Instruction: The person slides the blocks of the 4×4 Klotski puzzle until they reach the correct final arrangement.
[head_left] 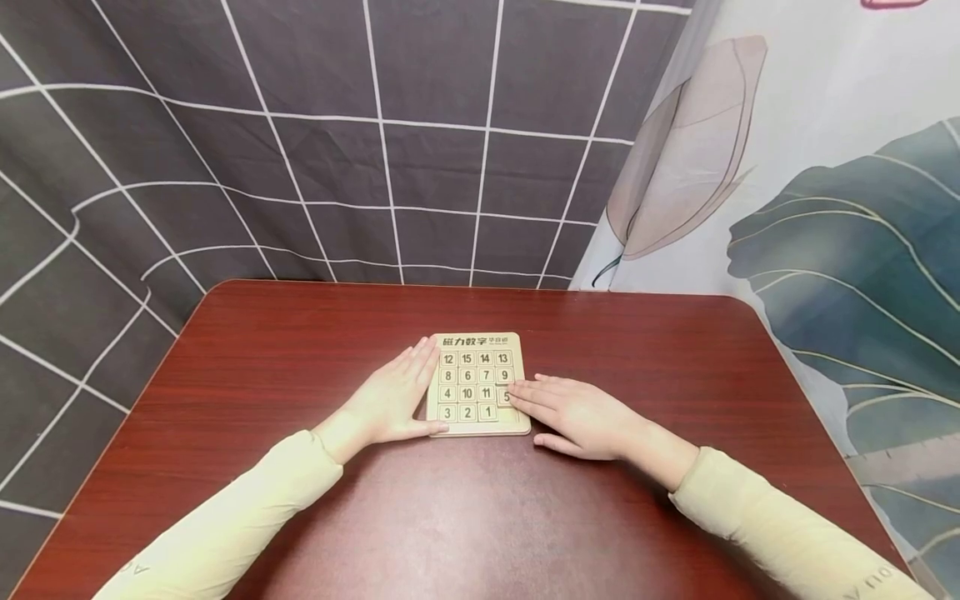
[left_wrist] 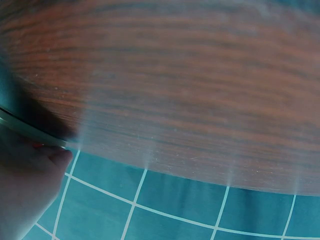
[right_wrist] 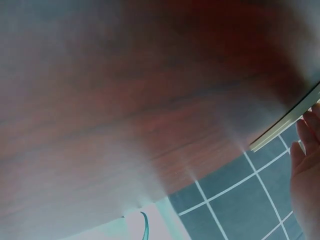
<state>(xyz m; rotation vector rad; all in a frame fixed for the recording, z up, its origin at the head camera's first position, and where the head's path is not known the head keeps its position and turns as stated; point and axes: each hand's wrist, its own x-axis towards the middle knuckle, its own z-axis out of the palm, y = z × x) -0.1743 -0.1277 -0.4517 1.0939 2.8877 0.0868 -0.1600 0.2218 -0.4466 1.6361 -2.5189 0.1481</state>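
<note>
A light wooden number sliding puzzle (head_left: 480,430) lies flat on the table, printed characters along its top and square numbered tiles in rows below. My left hand (head_left: 390,400) rests along its left edge, fingers straight and pointing up the side, thumb on the lower left corner. From the right, my right hand (head_left: 585,417) reaches over the frame with straight fingers, its fingertips on the number 5 tile (head_left: 505,398). That tile sits a bit lower than tiles 4, 10 and 11. Both wrist views show only part of the left hand (left_wrist: 30,185) and right hand (right_wrist: 307,165) beside the puzzle's rim.
The reddish-brown wooden table (head_left: 300,333) has rounded far corners. Behind it hangs a dark grey cloth (head_left: 330,158) with a white grid. A pale curtain (head_left: 810,108) with large leaf prints hangs at the right.
</note>
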